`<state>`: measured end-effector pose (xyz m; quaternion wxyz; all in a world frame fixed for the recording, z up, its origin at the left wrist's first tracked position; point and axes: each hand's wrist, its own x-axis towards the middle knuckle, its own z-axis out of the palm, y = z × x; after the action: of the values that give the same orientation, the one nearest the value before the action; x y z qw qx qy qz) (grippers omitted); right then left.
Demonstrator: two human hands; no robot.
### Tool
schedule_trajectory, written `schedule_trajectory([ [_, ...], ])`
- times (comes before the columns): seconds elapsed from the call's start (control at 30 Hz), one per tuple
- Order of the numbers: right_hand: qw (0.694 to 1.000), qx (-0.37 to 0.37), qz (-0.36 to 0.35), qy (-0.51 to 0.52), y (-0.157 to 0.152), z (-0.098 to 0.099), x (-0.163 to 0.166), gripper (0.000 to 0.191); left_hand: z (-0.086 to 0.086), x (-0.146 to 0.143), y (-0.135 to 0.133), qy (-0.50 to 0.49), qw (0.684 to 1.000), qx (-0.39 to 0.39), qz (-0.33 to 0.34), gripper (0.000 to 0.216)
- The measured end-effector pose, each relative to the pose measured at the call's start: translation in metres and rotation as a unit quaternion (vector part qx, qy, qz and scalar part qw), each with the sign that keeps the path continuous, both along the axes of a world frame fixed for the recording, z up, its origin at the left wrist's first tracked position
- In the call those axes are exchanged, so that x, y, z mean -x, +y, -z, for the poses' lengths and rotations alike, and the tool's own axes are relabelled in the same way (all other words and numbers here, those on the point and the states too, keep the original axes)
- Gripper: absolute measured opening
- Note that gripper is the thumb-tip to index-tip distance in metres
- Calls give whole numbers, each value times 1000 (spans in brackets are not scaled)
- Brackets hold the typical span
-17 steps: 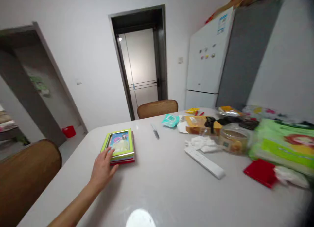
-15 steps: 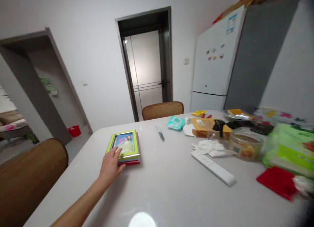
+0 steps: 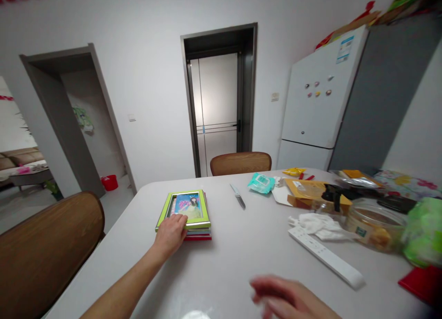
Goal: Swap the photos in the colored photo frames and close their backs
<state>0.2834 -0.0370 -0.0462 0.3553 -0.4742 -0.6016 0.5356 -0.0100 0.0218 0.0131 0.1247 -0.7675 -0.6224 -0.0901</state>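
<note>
My left hand (image 3: 171, 234) rests on the near edge of a green picture frame (image 3: 193, 207) that tops a small stack of frames on the white table (image 3: 221, 259). Its fingers curl over the frame's front rim, gripping it. My right hand (image 3: 288, 300) hovers low over the table at the bottom of the view, blurred by motion, fingers pointing left, holding nothing that I can see. A small knife (image 3: 238, 196) lies beyond the stack.
A white remote (image 3: 324, 257), crumpled tissue (image 3: 319, 224), a plastic jar (image 3: 375, 222), packets and a green bag (image 3: 424, 231) crowd the table's right side. Wooden chairs stand at the left (image 3: 44, 250) and far side (image 3: 241, 163). A fridge (image 3: 317, 107) stands behind.
The view swung left and rose slightly. My left hand slid further onto the frame's edge. My right hand has come into view at the bottom.
</note>
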Motion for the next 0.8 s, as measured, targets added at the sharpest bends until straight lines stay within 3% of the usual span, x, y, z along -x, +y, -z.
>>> schedule_trajectory([
  [0.07, 999, -2, -21, -29, 38, -28, 48, 34, -1, 2, 0, 0, 1000, 8, 4, 30],
  [0.13, 997, 0, 27, -74, 74, -47, 94, 35, 0, 3, 1, 0, 1000, 16, 2, 37],
  [0.2, 994, 4, 42, -105, 100, -53, 128, 36, 2, 4, 4, 1, 1000, 25, -2, 40],
  [0.3, 988, 12, 58, -145, 119, -47, 148, 31, 4, 4, 8, 7, 999, 37, -6, 31],
  [0.43, 983, 12, 81, -167, 124, -37, 145, 24, 5, -3, 9, 10, 999, 33, -7, 27],
  [0.57, 986, 6, 110, -125, 116, -38, 141, 22, 6, -12, 5, -4, 1000, 11, -2, 24],
  [0.7, 988, -3, 151, -27, 98, -50, 144, 18, 5, -17, -1, -38, 999, -17, 13, 14],
  [0.8, 987, -14, 145, 72, 79, -67, 152, 13, 2, -18, -8, -82, 995, -54, 24, 26],
])
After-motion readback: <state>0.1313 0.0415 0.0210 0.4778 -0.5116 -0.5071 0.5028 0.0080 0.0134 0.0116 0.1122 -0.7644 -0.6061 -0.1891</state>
